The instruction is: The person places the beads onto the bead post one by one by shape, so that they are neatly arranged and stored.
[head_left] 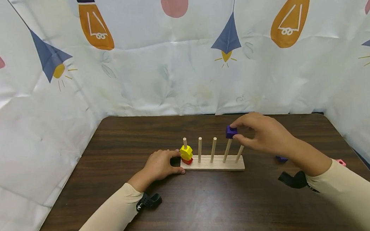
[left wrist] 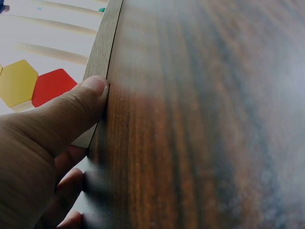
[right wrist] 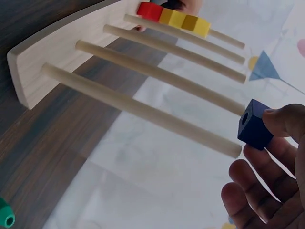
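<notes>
A wooden peg board (head_left: 213, 164) with a row of upright pegs stands on the table. On its leftmost peg, yellow hexagonal beads (head_left: 186, 152) are stacked over a red bead (head_left: 187, 161). My left hand (head_left: 160, 164) grips the board's left end, its thumb along the front edge and fingers behind. Between thumb and fingertips, my right hand (head_left: 265, 133) pinches a dark blue cube bead (right wrist: 256, 125) with a hole through it. That cube is right at the tip of the peg second from the right; the pegs beside it are bare.
Right of the board, another dark blue bead (head_left: 281, 158) lies partly behind the right forearm, and a pink bead (head_left: 341, 162) shows past the sleeve. A green bead (right wrist: 6, 214) appears at the right wrist view's edge. Behind the brown table (head_left: 135, 132) hangs a patterned white cloth (head_left: 157, 78).
</notes>
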Demonstrator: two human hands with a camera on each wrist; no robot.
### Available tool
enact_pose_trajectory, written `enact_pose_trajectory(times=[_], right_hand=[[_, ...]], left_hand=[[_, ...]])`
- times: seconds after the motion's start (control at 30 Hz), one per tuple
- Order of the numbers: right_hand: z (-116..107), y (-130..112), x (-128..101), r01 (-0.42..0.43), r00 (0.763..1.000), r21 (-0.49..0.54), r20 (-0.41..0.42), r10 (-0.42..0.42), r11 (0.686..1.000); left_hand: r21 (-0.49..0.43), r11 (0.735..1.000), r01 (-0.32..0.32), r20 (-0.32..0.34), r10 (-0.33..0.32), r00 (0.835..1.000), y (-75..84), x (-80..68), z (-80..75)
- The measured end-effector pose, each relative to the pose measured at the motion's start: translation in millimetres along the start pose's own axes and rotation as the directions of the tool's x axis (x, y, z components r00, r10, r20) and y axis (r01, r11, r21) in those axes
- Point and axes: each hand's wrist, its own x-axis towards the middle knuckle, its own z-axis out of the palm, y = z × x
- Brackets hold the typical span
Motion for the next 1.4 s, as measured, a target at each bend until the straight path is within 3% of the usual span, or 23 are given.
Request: enact_pose_trajectory(times=[0.53, 0.9, 1.4], right_hand=[[13.1, -14.8, 15.6, -0.033, 0.999, 0.071, 0.035, 0.031, 0.997], [24.4, -25.0, 26.4, -0.002, 1.000, 0.137, 0.026, -0.001, 0.991], [38.4, -39.6, 38.3, -0.093, 0.994, 0.198, 0.075, 0.080, 0.976]], left_hand=[[-0.006, 1.000, -0.007, -0.013, 0.007, 1.000, 0.1, 1.2, 1.2], [-0.014, 1.000, -0.008, -0.012, 0.008, 1.000, -0.4, 1.0, 0.9], [-0.011, 1.000, -0.009, -0.012, 0.009, 1.000, -1.2, 1.2, 0.9]])
